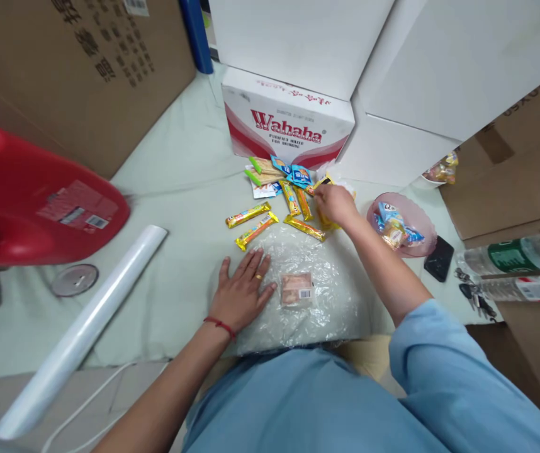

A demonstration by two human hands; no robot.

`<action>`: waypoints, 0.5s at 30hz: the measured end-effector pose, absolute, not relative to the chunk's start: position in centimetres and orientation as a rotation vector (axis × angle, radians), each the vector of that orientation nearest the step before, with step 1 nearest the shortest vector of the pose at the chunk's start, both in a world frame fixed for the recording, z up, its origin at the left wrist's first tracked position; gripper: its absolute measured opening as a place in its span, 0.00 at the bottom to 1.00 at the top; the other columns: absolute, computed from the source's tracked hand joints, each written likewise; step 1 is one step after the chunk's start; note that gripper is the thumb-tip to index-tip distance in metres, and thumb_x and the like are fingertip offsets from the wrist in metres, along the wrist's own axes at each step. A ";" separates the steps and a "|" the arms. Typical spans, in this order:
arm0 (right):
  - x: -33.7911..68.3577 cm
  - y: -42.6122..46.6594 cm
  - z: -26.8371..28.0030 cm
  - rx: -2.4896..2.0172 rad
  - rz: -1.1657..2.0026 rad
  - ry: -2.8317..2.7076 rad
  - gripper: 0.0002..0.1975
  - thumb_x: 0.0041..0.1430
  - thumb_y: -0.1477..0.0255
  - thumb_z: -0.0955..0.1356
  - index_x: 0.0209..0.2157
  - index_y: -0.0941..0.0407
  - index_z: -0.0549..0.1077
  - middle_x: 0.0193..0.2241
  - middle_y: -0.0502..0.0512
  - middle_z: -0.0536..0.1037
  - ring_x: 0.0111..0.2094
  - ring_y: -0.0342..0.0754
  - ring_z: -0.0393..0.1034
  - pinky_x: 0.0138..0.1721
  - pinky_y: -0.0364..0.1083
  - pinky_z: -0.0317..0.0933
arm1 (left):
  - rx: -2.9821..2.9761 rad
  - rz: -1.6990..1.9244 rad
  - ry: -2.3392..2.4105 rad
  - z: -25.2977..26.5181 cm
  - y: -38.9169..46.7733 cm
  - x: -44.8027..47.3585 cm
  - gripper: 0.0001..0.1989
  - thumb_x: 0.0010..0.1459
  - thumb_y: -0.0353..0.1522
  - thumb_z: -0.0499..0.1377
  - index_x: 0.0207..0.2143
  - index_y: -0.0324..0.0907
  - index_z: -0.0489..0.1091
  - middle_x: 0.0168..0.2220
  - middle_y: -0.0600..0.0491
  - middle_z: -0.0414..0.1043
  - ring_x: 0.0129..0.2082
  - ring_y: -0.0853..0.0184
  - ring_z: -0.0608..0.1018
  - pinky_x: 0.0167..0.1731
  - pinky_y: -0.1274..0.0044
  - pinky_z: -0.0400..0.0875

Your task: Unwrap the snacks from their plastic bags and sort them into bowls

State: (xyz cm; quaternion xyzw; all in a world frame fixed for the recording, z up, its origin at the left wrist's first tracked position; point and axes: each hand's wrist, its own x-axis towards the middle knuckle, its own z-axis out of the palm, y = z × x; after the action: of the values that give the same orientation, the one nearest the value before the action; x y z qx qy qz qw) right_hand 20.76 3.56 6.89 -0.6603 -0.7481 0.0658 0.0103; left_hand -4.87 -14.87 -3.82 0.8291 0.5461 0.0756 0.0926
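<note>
My left hand (243,290) lies flat with fingers spread on the left edge of a clear plastic film sheet (340,296). To its right, a small pinkish packet with a barcode label (297,290) rests on the film. My right hand (336,203) reaches into the snack pile, fingers curled down beside a yellow wrapper; what they grip, if anything, is hidden. Around it lie yellow snack bars (304,228), blue sachets (301,175) and green-ended stick packs (265,178). Two more yellow bars, an upper one (248,214) and a lower one (257,231), lie above my left hand.
A Wahaha carton (289,123) stands behind the snacks. At right are a pink bowl (421,217) of snacks, a phone (438,258), keys (478,302) and plastic bottles (510,257). At left are a red jug (38,195) and a film roll (95,314).
</note>
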 end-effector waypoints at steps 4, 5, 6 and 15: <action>22.4 7.2 5.3 -2.234 -0.026 -1.977 0.19 0.70 0.68 0.64 0.57 0.56 0.76 0.55 0.68 0.78 0.54 0.62 0.74 0.49 0.53 0.66 | 2.444 0.204 1.611 -3.8 -14.8 -4.9 0.32 0.73 0.45 0.46 0.74 0.46 0.54 0.76 0.45 0.50 0.75 0.53 0.58 0.72 0.44 0.38; 22.8 7.5 4.9 -2.277 -0.008 -1.922 0.20 0.69 0.66 0.65 0.58 0.57 0.75 0.55 0.68 0.78 0.53 0.62 0.74 0.49 0.53 0.66 | 2.439 0.202 1.608 -3.8 -14.8 -4.9 0.32 0.73 0.45 0.45 0.74 0.46 0.54 0.76 0.45 0.50 0.75 0.53 0.58 0.72 0.44 0.39; 23.2 7.6 4.5 -2.320 0.034 -1.887 0.21 0.68 0.65 0.66 0.58 0.57 0.75 0.54 0.69 0.79 0.53 0.62 0.74 0.49 0.53 0.66 | 2.435 0.204 1.607 -3.8 -14.8 -4.9 0.32 0.73 0.45 0.45 0.74 0.46 0.54 0.76 0.45 0.50 0.76 0.53 0.57 0.72 0.44 0.39; 26.4 5.3 3.9 -2.215 0.085 -1.701 0.14 0.64 0.68 0.66 0.49 0.55 0.75 0.45 0.62 0.83 0.45 0.57 0.76 0.46 0.50 0.65 | 2.442 0.241 1.615 -3.9 -14.9 -4.9 0.31 0.73 0.45 0.46 0.75 0.49 0.54 0.76 0.46 0.52 0.76 0.54 0.57 0.73 0.47 0.36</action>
State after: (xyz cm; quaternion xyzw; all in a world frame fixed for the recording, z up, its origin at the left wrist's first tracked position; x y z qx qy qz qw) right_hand 26.41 5.27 3.86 -0.7808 -0.5997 0.0300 0.1729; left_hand -4.90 -14.93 -3.85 0.8268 0.5470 0.0818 0.1019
